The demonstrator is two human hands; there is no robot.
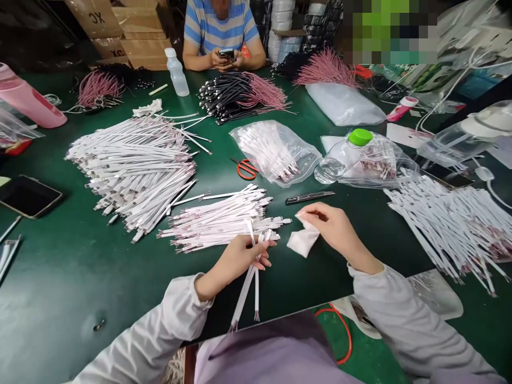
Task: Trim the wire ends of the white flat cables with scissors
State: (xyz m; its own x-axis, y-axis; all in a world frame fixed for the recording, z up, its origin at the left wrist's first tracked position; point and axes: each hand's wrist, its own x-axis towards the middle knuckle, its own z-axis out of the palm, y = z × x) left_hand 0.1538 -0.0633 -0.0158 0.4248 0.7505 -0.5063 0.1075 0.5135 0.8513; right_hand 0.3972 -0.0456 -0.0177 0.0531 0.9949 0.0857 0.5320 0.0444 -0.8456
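Observation:
Several flat white cables (244, 300) hang from my left hand (240, 258), whose fingers are wrapped round them near their upper ends. My right hand (330, 229) pinches the upper edge of a small white cloth (303, 242) over the green table. Just beyond my left hand lies a pile of short white cables (216, 218). A larger heap of white cables (136, 165) sits further left, and another cable pile (448, 218) is at the right. Past my right hand lies a box cutter (310, 197).
Orange-handled scissors (246, 169) lie beside a clear bag of cables (268, 149). A green-capped bottle (340, 154) rests to its right. Black and pink cables (240, 96) lie farther back, before a seated person (222, 37) holding a phone. A phone (29, 196) lies at the left.

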